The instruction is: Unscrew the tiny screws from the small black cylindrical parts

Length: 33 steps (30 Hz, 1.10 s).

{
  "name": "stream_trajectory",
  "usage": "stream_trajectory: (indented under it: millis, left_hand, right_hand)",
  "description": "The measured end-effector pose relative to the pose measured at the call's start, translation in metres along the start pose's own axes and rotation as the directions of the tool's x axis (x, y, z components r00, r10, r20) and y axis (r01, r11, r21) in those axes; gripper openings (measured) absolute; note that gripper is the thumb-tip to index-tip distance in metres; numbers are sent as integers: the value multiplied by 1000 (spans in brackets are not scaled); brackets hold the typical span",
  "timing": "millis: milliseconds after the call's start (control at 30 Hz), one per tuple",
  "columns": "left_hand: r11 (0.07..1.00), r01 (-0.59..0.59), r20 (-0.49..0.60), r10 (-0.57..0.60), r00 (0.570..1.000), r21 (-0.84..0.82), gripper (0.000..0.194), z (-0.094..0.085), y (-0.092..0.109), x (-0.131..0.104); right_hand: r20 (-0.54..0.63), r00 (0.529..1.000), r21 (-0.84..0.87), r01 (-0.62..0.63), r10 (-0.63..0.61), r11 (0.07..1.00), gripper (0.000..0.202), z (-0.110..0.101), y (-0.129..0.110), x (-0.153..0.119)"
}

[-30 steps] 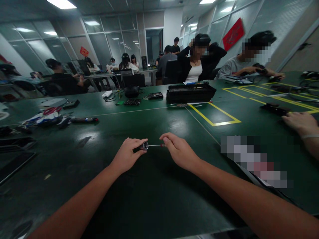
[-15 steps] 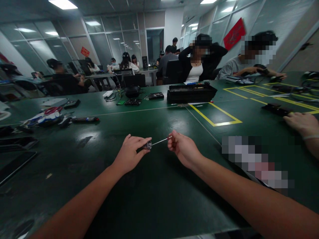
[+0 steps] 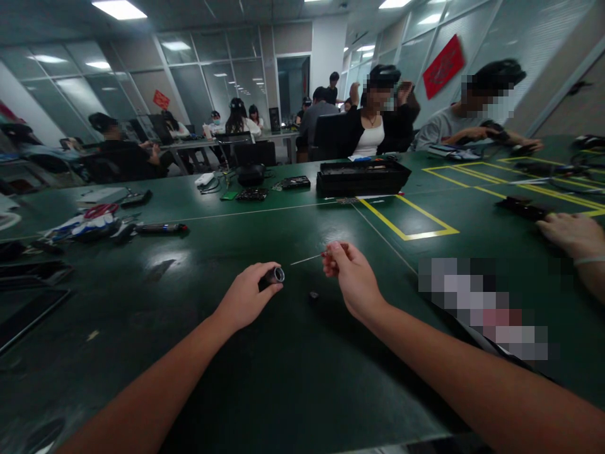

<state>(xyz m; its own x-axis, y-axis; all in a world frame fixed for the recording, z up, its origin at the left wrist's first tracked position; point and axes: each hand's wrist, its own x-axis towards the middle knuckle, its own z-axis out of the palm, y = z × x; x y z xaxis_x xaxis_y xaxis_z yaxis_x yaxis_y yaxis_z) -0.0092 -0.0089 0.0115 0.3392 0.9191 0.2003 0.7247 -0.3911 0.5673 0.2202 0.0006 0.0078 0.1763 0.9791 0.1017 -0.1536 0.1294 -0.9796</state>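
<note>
My left hand (image 3: 246, 294) is wrapped round a short dark cylinder (image 3: 275, 275), whose round open end with a pale rim faces right. A thin metal rod (image 3: 306, 259) with a reddish handle, like a small screwdriver, is pinched in my right hand (image 3: 352, 277). Its tip points left and stands apart from the cylinder, a little above and to its right. On the green table (image 3: 265, 378), between and just below the hands, lies a small dark piece (image 3: 313, 295).
A long black case (image 3: 363, 178) stands beyond my hands, with circuit boards (image 3: 252, 193) to its left. Cables and tools (image 3: 94, 224) lie at the left. Another person's hand (image 3: 574, 236) rests at the right, near a pixelated patch. People sit behind the table.
The rod's tip has come away from the cylinder as my right hand moved slightly right and up. The cylinder's end now looks hollow, and a small dark piece now lies on the table.
</note>
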Motion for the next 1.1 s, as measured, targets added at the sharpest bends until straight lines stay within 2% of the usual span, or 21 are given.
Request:
stream_trajectory:
  millis: [100,233,333,467,667,900,1000,1100]
  left_hand:
    - [1000,2,-18,-2,1000,-28,29,1,1,-2]
    - [1000,6,56,-4,998,-22,33,3,7,-5]
    - [997,-74,119,75,990,-11,40,3,16,-6]
    - [982,-187,220,181,958,4,38,4,31,-4]
    - [949,-229,294,160,942,215,35,18,46,4]
    - [881,-316,392,168,904,351,29,28,51,21]
    - [889,-309,387,167,907,339,28,23,48,24]
    - [933,-227,343,124,931,279,28,10,37,25]
  right_hand:
    - [1,998,-35,65,-65,997,28,-1,-2,0]
    - [9,992,-45,125,-125,991,26,-3,-4,-1]
    - [-12,990,-24,141,-142,990,24,-3,-6,-1]
    - [-18,987,1,158,-158,987,23,-3,-7,0]
    - [-17,988,24,156,-156,987,24,-3,-8,0]
    - [-18,990,41,144,-143,989,26,-1,-8,1]
    - [-11,991,46,136,-135,990,26,-2,-8,2]
    - [-7,992,37,123,-123,992,26,-2,-7,2]
